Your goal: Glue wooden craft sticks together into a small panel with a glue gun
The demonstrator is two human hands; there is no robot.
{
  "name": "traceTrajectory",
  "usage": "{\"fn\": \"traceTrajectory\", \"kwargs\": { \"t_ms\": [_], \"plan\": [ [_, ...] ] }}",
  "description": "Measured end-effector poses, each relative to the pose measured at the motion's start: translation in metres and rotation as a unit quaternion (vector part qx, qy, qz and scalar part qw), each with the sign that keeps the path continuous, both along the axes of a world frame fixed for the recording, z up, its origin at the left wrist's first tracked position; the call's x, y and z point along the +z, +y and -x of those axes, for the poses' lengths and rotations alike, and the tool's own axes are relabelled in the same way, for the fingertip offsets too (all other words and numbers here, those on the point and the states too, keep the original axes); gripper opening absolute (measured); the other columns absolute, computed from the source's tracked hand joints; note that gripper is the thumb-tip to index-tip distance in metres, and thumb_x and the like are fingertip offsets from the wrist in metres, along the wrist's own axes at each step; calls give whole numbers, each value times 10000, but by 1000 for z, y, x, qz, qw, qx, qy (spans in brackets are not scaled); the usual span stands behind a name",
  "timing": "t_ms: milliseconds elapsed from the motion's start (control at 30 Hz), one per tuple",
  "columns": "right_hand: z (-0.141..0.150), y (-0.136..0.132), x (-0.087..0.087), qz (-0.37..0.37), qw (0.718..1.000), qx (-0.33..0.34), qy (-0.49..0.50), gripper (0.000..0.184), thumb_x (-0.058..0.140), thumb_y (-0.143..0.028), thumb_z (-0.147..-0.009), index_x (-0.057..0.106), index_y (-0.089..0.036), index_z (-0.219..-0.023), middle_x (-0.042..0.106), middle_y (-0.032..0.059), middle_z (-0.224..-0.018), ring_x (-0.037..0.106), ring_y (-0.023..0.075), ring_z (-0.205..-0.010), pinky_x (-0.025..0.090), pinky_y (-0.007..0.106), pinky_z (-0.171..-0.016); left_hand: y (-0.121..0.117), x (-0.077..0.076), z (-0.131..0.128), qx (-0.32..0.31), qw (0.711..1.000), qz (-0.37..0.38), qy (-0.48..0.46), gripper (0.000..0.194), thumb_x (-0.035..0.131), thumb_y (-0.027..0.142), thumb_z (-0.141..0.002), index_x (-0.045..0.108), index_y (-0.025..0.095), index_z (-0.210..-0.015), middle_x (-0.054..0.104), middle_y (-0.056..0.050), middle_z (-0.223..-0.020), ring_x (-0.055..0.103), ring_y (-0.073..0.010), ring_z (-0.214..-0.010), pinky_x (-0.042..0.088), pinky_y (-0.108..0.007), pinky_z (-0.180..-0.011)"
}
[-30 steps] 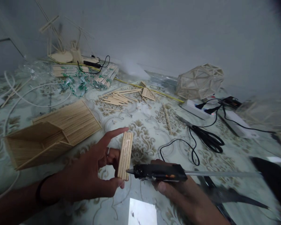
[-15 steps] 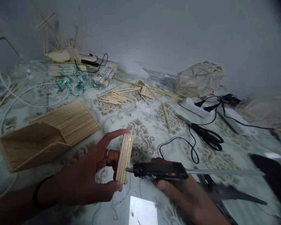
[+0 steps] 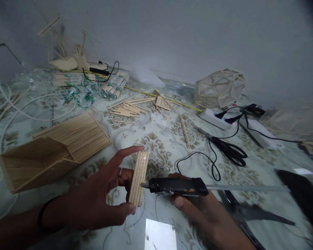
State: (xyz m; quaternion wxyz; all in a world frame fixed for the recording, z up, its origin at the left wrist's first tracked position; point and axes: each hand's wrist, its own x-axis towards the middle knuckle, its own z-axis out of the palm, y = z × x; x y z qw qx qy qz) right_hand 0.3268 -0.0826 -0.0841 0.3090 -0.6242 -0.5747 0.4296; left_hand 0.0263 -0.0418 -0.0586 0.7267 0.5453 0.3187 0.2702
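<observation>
My left hand (image 3: 106, 192) grips a small panel of wooden sticks (image 3: 138, 178) upright between thumb and index finger, above the table. In my right hand (image 3: 198, 208) is a black hot glue gun (image 3: 178, 186), with a clear glue stick (image 3: 245, 188) jutting from its back. The gun's nozzle points left, at the right side of the panel, touching or almost touching it. Shiny glue shows along the sticks. To the left lies a larger open structure built from the same sticks (image 3: 75, 139).
Loose sticks (image 3: 127, 108) lie at mid-table. Black-handled scissors (image 3: 228, 149) and a power strip (image 3: 215, 119) with cables are on the right. A faceted stick frame (image 3: 220, 88) stands by the wall. Packaged sticks (image 3: 116, 85) lie at the back left. Black pliers-like tool (image 3: 250, 211) sits near my right wrist.
The glue gun's nozzle has shifted slightly up along the panel. My left hand keeps its hold with almost no movement. The view has moved a little.
</observation>
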Motion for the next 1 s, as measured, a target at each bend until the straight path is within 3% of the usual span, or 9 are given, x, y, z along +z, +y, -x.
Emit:
{"fn": "traceTrajectory", "kwargs": {
  "t_ms": [300,433,567,700,867,1000],
  "plan": [
    [2,-1,-3,5,1000,-17,-4,536,785,-729,-904,855,-291,-1205,853,112,-1190,781,397,-1088,668,451,-792,-1,-5,4,-9,1000,-7,15,952,798,193,-964,234,484,-1674,797,23,-1133,688,-203,-1029,532,-388,-998],
    [6,0,2,-1,1000,-26,7,601,771,-799,-877,867,-274,-1151,859,107,-1149,782,392,-1092,663,478,-897,0,-6,4,-10,1000,-20,7,948,811,215,-972,237,478,-1679,799,21,-1137,703,-203,-1029,540,-406,-1028],
    [9,1,5,-12,999,-47,11,598,781,-812,-865,874,-297,-1153,863,101,-1144,790,392,-1085,664,453,-850,0,-5,6,-30,999,-20,9,930,804,252,-992,221,471,-1682,804,3,-1177,725,-231,-1093,542,-422,-1049],
    [11,1,9,-13,998,-53,11,646,757,-861,-852,882,-307,-1158,868,101,-1143,784,395,-1103,642,479,-958,-1,-3,6,-38,999,-25,21,942,814,294,-986,202,472,-1679,808,-4,-1191,738,-254,-1116,548,-439,-1045],
    [13,2,11,-12,999,-53,5,666,732,-891,-853,888,-304,-1126,861,104,-1127,781,384,-1081,641,468,-935,0,-2,6,-36,998,-37,40,940,806,260,-968,211,456,-1669,800,10,-1139,746,-238,-1075,555,-390,-985],
    [14,2,10,-23,998,-64,3,676,716,-899,-864,893,-301,-1125,858,107,-1127,788,387,-1094,653,457,-904,0,-2,6,-46,997,-50,36,926,783,262,-985,195,494,-1662,814,22,-1208,746,-231,-1099,562,-366,-983]
  ]
}}
